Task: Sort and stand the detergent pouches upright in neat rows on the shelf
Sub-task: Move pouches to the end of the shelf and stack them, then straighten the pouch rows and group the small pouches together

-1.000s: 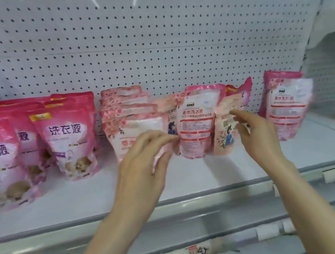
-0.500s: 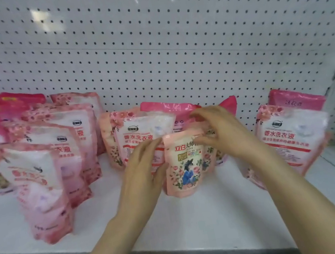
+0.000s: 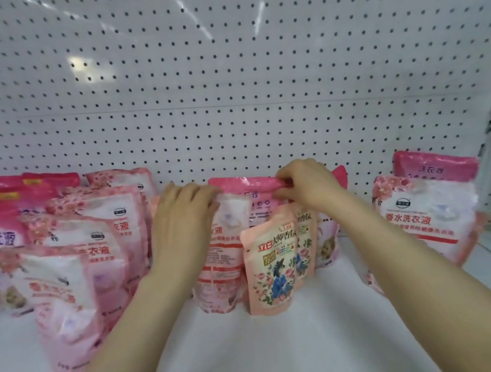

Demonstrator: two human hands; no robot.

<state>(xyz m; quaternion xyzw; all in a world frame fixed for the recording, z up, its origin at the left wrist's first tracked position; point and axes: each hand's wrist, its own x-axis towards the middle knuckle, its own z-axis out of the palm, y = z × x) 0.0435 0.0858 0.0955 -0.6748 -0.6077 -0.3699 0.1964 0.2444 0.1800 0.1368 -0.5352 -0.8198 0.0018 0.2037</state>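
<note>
A white pegboard back panel [image 3: 220, 77] is rising behind a white shelf [image 3: 264, 353] where pink detergent pouches are standing in loose groups. The step in hand looks like sorting the mixed middle cluster. The right hand [image 3: 305, 187] is pinching the top edge of a dark pink pouch [image 3: 247, 185] at the back, fingers closed on it. The left hand [image 3: 184, 224] is resting over the top of a white-fronted pouch [image 3: 218, 264]; whether its fingers are gripping or only steadying it is unclear. Next, the back pouch probably needs lifting up and clear. Two small floral pouches [image 3: 274, 265] are standing just in front and could topple. A tidy row at the left [image 3: 92, 242] and a pair at the right [image 3: 425, 215] are flanking the cluster.
</note>
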